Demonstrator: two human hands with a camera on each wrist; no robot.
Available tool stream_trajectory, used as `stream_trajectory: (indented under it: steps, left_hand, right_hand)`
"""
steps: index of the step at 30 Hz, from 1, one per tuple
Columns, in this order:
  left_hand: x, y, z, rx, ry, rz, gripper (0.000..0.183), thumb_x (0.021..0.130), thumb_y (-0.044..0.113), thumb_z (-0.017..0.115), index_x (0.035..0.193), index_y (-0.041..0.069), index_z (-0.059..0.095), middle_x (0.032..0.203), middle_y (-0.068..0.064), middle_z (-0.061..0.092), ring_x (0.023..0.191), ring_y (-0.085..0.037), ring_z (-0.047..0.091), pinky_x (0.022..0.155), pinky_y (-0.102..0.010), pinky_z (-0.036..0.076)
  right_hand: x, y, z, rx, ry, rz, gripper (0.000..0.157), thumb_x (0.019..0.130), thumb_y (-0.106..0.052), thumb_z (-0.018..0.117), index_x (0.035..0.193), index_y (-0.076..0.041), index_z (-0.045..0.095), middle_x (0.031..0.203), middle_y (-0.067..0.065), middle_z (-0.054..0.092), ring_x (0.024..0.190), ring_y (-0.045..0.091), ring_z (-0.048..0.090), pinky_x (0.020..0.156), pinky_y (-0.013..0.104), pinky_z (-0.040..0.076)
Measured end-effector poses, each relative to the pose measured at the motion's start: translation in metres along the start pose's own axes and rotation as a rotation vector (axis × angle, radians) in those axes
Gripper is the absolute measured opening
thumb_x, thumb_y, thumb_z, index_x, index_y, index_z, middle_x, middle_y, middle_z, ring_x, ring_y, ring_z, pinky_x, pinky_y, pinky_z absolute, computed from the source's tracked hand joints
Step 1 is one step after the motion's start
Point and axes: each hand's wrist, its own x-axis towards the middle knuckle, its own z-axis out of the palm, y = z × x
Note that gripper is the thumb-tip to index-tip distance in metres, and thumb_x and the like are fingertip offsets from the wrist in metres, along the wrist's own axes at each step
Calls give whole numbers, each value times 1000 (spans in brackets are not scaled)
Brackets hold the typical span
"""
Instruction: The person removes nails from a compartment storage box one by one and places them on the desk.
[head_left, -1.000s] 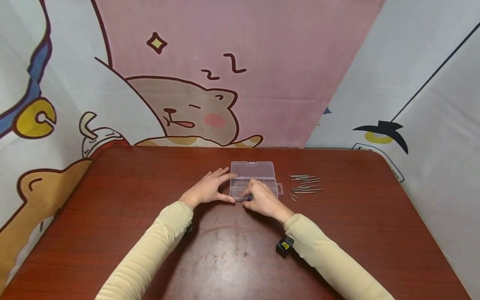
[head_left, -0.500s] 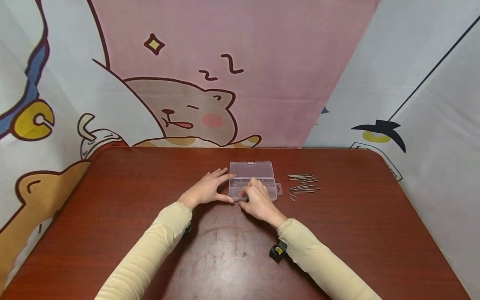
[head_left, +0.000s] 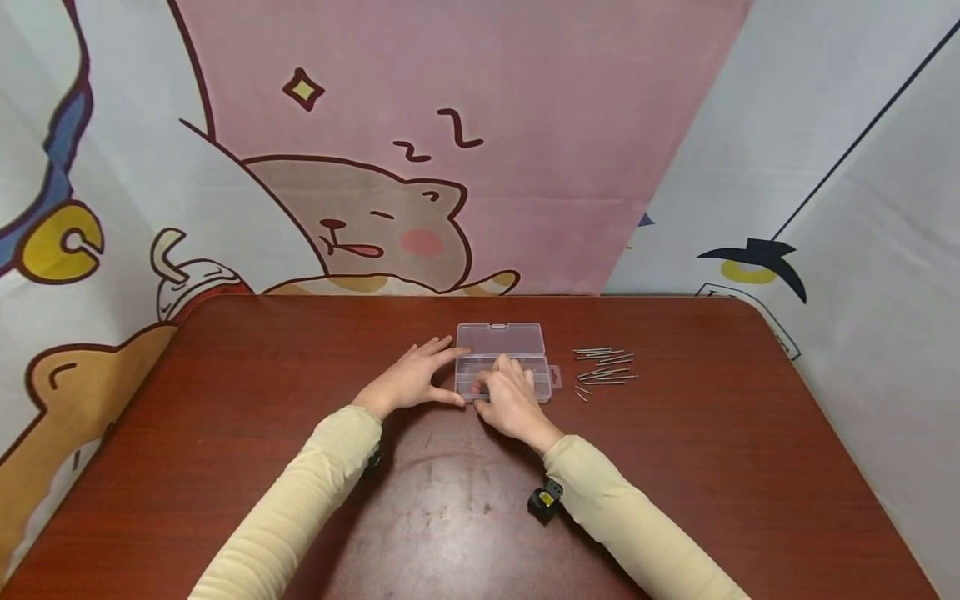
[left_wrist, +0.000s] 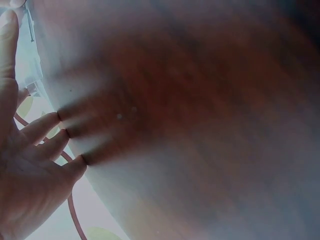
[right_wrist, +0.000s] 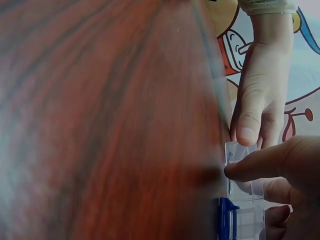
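A clear plastic compartment box (head_left: 538,386) lies on the table with its lid (head_left: 501,338) folded back. My left hand (head_left: 411,379) rests at the box's left side, fingers spread and fairly straight, thumb near the front left corner. Over the front left compartments is my right hand (head_left: 512,398), its fingers bent down into the box and its thumb at the front wall. Whether it pinches something small is hidden by the fingers. In the right wrist view, a blue piece (right_wrist: 226,217) shows at the box's front edge beside the right thumb.
Several long metal nails (head_left: 606,375) lie on the table to the right of the box. Two short thin nails (head_left: 582,392) lie nearer the front. The brown wooden table (head_left: 300,350) ends at a cartoon-printed cloth (head_left: 540,167) behind.
My right hand has slid a little to the left along the box's front wall. The left hand stays at the box's left side. The whole head view has shifted slightly.
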Motion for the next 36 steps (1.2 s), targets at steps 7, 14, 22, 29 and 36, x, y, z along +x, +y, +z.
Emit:
stream_trajectory:
  steps: [7,14,22,29,36]
  left_hand:
    - [0,0,1,-12,0,3,82,79,48,76,146,15,44,152,-25,27,140,-43,22,108,-62,17]
    - [0,-2,2,-14,0,2,82,79,48,75,147,16,43,153,-24,26,140,-42,21,108,-62,16]
    - [0,-1,2,-16,-9,-9,83,79,48,75,148,16,41,153,-24,26,141,-42,20,109,-61,16]
    - [-1,1,0,-9,-3,-3,82,79,47,76,147,16,42,153,-24,26,140,-42,21,108,-62,16]
    - [-1,0,0,-5,6,10,82,79,47,76,146,14,43,152,-26,27,139,-44,22,107,-64,17]
  right_hand:
    - [-1,-4,1,33,5,76,12,75,-9,76,78,-14,66,86,1,39,85,24,40,73,44,27]
    - [-2,-10,1,39,3,111,10,77,-8,74,81,-15,67,89,2,38,87,25,38,73,45,27]
    - [-3,-12,2,65,23,133,15,74,-7,74,77,-16,62,89,4,39,89,28,39,74,49,27]
    - [-3,-10,0,159,31,138,18,75,-12,77,80,-16,61,91,5,42,93,29,41,80,53,26]
    - [-4,-6,-1,269,37,134,17,78,-15,77,79,-17,60,89,6,46,93,29,42,82,53,25]
